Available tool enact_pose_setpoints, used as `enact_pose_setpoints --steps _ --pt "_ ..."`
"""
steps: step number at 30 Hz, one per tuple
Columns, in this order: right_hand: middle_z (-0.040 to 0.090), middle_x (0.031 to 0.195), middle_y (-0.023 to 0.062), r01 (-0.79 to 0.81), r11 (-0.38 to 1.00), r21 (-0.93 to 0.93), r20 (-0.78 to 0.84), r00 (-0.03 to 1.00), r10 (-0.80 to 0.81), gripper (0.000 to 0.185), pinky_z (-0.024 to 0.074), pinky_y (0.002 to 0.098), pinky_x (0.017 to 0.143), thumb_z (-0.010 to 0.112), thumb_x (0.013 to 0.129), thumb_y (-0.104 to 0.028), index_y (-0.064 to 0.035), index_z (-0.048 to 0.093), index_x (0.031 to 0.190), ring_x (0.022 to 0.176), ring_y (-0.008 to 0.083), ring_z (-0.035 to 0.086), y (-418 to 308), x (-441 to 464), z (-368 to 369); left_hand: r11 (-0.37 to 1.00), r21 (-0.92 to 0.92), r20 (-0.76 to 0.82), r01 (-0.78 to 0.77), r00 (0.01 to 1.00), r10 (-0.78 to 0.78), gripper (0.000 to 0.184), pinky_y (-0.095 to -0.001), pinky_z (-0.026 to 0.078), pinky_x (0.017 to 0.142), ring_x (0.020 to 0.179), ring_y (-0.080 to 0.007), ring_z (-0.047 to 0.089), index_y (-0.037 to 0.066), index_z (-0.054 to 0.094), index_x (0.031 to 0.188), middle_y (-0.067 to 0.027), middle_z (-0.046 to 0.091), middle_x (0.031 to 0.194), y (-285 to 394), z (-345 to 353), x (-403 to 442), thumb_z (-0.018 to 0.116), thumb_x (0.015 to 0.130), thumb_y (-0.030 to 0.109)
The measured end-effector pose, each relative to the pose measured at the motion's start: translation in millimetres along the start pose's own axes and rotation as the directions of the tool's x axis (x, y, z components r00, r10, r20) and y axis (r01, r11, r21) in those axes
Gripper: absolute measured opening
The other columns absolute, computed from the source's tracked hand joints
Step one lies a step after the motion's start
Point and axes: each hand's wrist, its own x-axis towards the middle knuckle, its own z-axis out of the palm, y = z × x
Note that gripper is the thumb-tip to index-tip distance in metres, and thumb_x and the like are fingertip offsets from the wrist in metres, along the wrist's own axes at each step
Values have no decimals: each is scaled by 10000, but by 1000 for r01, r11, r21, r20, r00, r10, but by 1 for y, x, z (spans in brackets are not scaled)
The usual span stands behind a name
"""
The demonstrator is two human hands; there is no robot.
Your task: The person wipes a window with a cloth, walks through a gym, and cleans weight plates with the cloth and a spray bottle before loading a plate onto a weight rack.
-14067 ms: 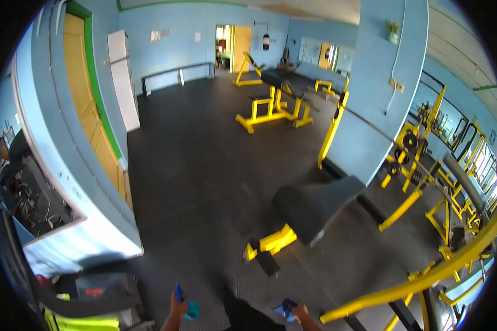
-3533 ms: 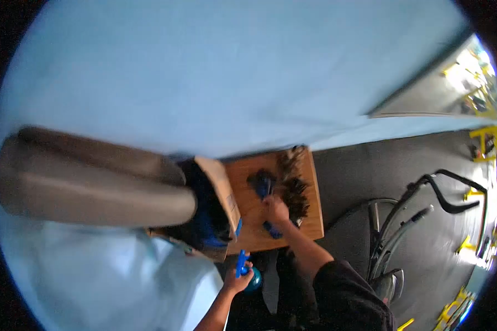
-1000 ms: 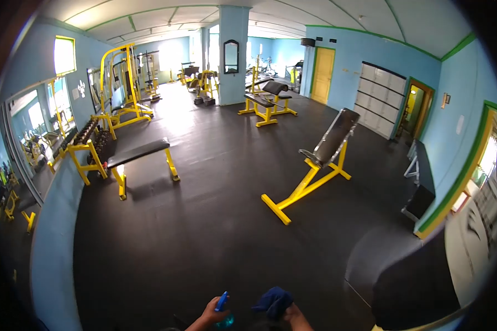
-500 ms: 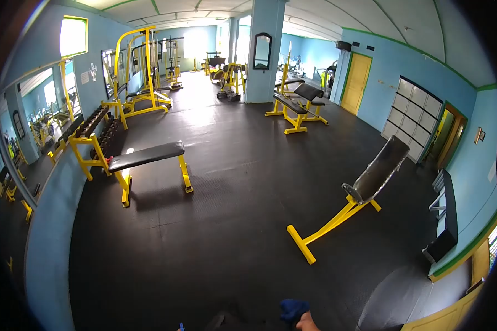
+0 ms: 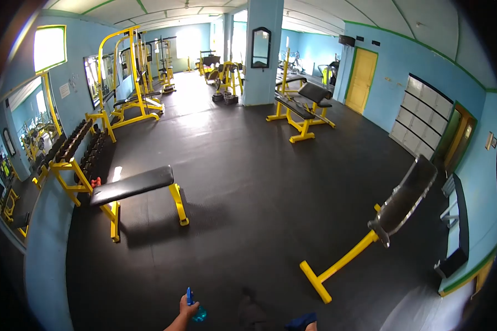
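Observation:
At the bottom of the head view, my left hand (image 5: 188,308) is closed around a spray bottle (image 5: 200,314) with a blue trigger head and teal body. My right hand (image 5: 312,326) barely shows at the lower edge, against a dark blue cloth (image 5: 300,321) that it grips; most of its fingers are out of frame. Both hands are above the black floor (image 5: 221,259). Ahead on the left stands a flat black-padded bench (image 5: 135,183) with yellow legs. To the right is an inclined bench (image 5: 406,198) with a worn pad and a yellow T-shaped foot.
A dumbbell rack (image 5: 74,140) runs along the left wall beneath a mirror (image 5: 25,143). Farther off are a yellow cable machine (image 5: 131,83), a pillar (image 5: 262,85) and another bench (image 5: 295,106). Lockers (image 5: 422,116) and a yellow door (image 5: 361,80) line the right side.
The view has moved forward, so both near benches appear closer and lower. My left hand with the spray bottle has come up into view; the right hand and cloth have sunk toward the bottom edge.

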Motion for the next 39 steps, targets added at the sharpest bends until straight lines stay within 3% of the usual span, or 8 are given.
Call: enact_pose_setpoints --steps 12,13,15,20,23,25,33,39 --pt "683 938 92 -240 961 -140 551 787 277 341 536 443 798 515 920 -411 -101 656 911 848 267 657 -169 308 272 959 27 -66 283 958 -280 696 -337 488 874 980 -205 617 37 464 1304 -104 616 1112 74 -24 200 733 668 129" --pt "683 938 92 -240 959 -149 543 791 282 341 536 443 798 515 920 -411 -101 656 911 848 267 657 -179 331 294 962 -7 -50 274 960 -274 724 -332 483 881 1000 -200 605 27 421 1337 -108 605 1147 72 -21 219 724 685 107" --pt "691 948 84 -126 962 -241 -112 988 102 365 537 448 824 488 940 -418 -98 662 932 871 258 661 -194 382 328 966 -109 -3 234 972 -236 783 -321 472 895 1041 -191 583 8 336 1404 -115 583 1218 63 -11 258 707 717 61" --pt "699 946 82 -24 979 -203 40 999 32 370 535 464 841 497 934 -424 -95 665 942 912 262 660 -216 404 459 882 -416 165 223 972 -168 900 -293 436 929 1102 -169 536 -6 184 1519 -90 556 1291 72 -9 385 676 765 -16" --pt "695 934 81 -5 996 -88 -53 999 0 365 535 465 829 500 934 -423 -96 662 939 904 262 656 -225 435 494 929 -320 116 188 980 -159 826 -321 462 910 1070 -198 563 -1 327 1473 -118 601 1221 113 -18 499 715 746 41" --pt "692 929 77 9 997 -75 -102 995 -17 354 534 461 818 504 934 -419 -100 658 935 890 256 653 -232 455 505 945 -13 -7 326 945 -326 636 -353 503 864 938 -234 654 51 586 1204 -109 656 1004 137 -19 572 767 610 192" --pt "677 909 59 26 1000 8 -187 982 -24 311 534 443 775 522 935 -401 -115 642 919 835 234 642 -266 575 570 997 77 -40 15 999 -12 582 -372 517 818 888 -295 663 37 612 1170 -135 662 928 270 5 851 751 633 213" --pt "666 895 46 -23 999 -25 -106 994 20 281 533 430 743 535 936 -388 -126 631 906 793 218 634 -342 742 669 981 -27 76 193 979 -190 595 -348 521 761 834 -199 625 60 561 1195 -72 622 929 323 19 966 776 649 164"
